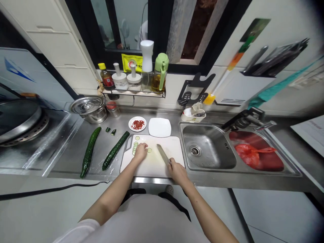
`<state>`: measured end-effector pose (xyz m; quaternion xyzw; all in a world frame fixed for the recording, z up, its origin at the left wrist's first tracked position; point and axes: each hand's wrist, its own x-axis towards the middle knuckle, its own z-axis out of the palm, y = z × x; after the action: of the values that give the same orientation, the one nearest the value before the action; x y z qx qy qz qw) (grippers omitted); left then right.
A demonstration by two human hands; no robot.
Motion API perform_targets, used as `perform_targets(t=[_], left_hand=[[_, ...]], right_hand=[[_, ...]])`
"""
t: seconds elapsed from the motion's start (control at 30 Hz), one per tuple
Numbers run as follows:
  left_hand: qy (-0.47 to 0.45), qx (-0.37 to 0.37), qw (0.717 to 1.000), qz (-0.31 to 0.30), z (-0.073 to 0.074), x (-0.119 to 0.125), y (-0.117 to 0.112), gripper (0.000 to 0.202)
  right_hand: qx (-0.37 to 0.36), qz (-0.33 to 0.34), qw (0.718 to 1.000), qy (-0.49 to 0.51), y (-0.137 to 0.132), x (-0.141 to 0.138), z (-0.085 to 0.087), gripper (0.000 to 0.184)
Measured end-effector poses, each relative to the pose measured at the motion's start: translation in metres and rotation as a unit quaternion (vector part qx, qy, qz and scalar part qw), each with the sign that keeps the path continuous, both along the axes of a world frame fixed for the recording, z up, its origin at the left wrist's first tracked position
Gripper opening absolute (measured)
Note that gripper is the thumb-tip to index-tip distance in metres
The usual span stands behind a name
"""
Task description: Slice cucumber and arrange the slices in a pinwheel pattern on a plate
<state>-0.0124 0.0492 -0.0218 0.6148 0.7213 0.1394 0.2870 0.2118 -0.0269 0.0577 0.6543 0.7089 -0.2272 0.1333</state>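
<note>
My right hand [178,171] is wrapped round the handle of a kitchen knife [164,154], its blade pointing up and left over the white cutting board [152,167]. On the board's left part, my left hand [141,152] has its fingers loosely bent and slightly apart, beside a small group of cucumber slices [135,144]. A single cucumber slice [149,150] lies just right of its fingertips. Left of the board rest two long cucumbers, one nearer [115,151] and one farther [90,152]. Two cut cucumber ends [113,132] lie above them.
Behind the board stand a plate [130,123] of chopped red pieces and a white square plate [159,127]. A sink [207,148] is at the right, with a red plastic bag [249,155] in its second basin. A lidded pot [89,109] and a seasoning rack [134,92] are behind.
</note>
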Motion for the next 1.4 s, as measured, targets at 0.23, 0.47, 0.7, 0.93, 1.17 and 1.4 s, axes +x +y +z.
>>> perform_targets(t=[0.23, 0.47, 0.7, 0.93, 1.17, 1.4], left_hand=[[0.009, 0.002, 1.000, -0.004, -0.001, 0.004, -0.003, 0.023], [0.036, 0.011, 0.999, -0.010, 0.002, 0.014, -0.005, 0.016], [0.023, -0.003, 1.000, -0.015, 0.013, 0.019, -0.005, 0.013], [-0.036, -0.021, 0.998, 0.045, 0.019, 0.016, -0.016, 0.008], [-0.083, -0.002, 0.988, 0.132, 0.018, -0.019, -0.043, 0.008], [-0.052, 0.016, 0.982, 0.183, 0.010, -0.045, -0.054, 0.012]], right_hand=[[0.011, -0.066, 0.997, -0.028, 0.021, 0.002, -0.001, 0.029], [0.028, -0.081, 0.996, -0.025, 0.027, 0.004, -0.010, 0.029], [0.016, -0.079, 0.996, -0.024, 0.033, 0.004, -0.011, 0.029], [0.020, -0.078, 0.997, -0.022, 0.035, 0.003, -0.016, 0.029], [0.019, -0.083, 0.996, -0.013, 0.035, 0.005, -0.020, 0.029], [0.002, -0.077, 0.997, -0.021, 0.038, 0.002, -0.017, 0.030]])
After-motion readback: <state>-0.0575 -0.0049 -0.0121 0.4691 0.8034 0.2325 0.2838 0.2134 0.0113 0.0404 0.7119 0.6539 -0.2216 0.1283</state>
